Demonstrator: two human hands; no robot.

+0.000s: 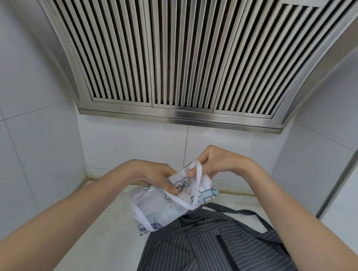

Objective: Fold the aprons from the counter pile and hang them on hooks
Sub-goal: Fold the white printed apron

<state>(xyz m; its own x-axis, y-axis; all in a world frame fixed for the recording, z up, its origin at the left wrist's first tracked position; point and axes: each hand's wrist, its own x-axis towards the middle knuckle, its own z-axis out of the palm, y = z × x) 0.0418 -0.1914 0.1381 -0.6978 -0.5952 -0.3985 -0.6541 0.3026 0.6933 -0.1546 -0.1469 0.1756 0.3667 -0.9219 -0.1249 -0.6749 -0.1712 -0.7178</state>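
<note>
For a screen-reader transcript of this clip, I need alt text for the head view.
Two bare hands hold a white printed apron above a pale counter: the left hand grips the fabric, the right hand pinches its white strap. A grey striped apron lies nearer, under a steel range hood.

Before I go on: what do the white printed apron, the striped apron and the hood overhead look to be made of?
White printed apron: thin, soft woven cloth, probably cotton or a blend; it crumples in both hands, and its strap looks like flat white tape.
Striped apron: heavier matte grey fabric with fine white pinstripes, lying in soft folds.
Hood: brushed stainless steel, judging by its dull metallic sheen.
</note>
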